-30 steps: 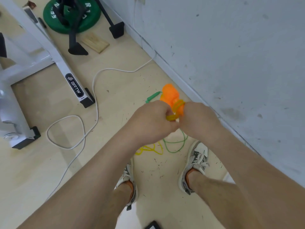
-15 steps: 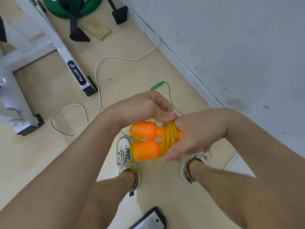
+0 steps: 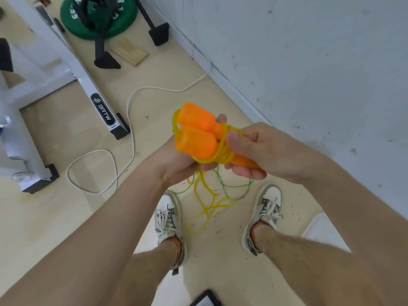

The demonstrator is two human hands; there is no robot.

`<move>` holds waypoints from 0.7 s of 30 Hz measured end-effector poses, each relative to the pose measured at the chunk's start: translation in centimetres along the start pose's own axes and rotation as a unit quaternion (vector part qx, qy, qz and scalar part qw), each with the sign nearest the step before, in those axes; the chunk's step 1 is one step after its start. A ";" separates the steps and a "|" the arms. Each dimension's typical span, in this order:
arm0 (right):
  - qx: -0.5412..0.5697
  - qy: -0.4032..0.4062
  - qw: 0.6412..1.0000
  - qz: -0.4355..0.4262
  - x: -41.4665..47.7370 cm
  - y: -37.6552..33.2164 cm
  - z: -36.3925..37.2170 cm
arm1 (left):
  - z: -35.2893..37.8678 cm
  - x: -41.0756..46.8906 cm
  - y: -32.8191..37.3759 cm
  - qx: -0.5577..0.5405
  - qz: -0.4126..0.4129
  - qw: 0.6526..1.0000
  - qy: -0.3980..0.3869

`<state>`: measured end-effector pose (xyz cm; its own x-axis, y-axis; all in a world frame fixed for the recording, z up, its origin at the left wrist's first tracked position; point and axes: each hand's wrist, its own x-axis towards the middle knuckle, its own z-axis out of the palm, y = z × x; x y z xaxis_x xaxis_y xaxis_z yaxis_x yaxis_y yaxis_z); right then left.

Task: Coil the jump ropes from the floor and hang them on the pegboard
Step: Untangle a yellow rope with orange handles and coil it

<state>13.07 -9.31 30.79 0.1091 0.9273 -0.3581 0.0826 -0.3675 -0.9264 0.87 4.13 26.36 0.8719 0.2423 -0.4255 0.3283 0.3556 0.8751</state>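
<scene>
Two orange jump rope handles point(image 3: 196, 133) lie side by side at chest height, with yellow cord point(image 3: 223, 151) wound several turns round their necks. My left hand point(image 3: 174, 160) cups the handles from below and its fingers curl round them. My right hand point(image 3: 254, 146) grips the tapered ends, thumb pressing on the wound cord. Loose yellow cord point(image 3: 207, 208) hangs down in loops to the floor between my shoes. A thin green jump rope point(image 3: 238, 188) lies on the floor under my hands. No pegboard is in view.
A grey wall point(image 3: 309, 62) runs along the right. A white cable point(image 3: 130, 120) snakes over the wooden floor. A white machine frame point(image 3: 97, 100) stands at left, a green weight plate point(image 3: 99, 21) with black stand legs and a wood block point(image 3: 130, 51) at top. A dark device point(image 3: 205, 299) lies by my feet.
The handles have turned so their thick ends point up and left. My left hand has moved from above the handles to beneath them. Loose yellow loops now hang to the floor.
</scene>
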 end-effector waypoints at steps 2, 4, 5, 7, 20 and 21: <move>0.037 0.060 0.997 0.020 0.0 -0.4 0.2 | 1.2 0.1 0.3 0.040 0.030 0.998 0.035; 0.063 0.097 0.992 0.046 0.0 -0.4 0.3 | 2.1 -0.1 1.0 0.105 0.077 0.990 0.050; 0.075 0.105 0.990 0.053 0.0 -0.4 0.3 | 2.1 0.0 1.0 0.135 0.101 0.983 0.070; 0.101 0.122 0.985 0.064 0.2 -0.2 0.3 | 2.0 0.1 1.0 0.198 0.122 0.967 0.103; 0.011 0.422 0.904 0.070 2.3 1.7 0.1 | 3.6 0.4 0.5 0.294 0.090 0.939 0.151; -0.056 0.439 0.895 0.058 2.4 2.0 -0.1 | 4.0 0.3 0.5 0.278 0.077 0.947 0.143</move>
<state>13.56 -7.82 28.03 0.8555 0.4869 -0.1761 0.1135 -0.5082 -0.8538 2.76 0.75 27.63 0.8174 0.5149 -0.2584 0.4151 -0.2154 0.8839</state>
